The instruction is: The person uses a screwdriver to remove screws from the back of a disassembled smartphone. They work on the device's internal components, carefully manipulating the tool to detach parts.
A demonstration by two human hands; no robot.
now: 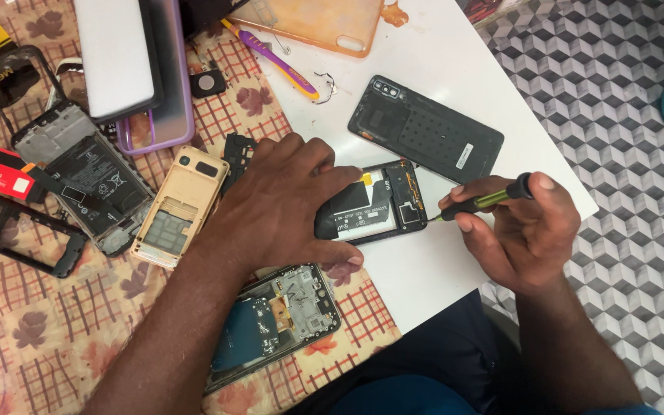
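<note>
The left hand lies palm down, fingers spread and pointing right; the right hand, at the right, is curled, fingertips pinched together.

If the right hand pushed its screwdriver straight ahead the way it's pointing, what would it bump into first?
Probably the opened phone: the right hand aims the screwdriver leftward, its tip at that phone's right edge, which the left hand holds down.
</note>
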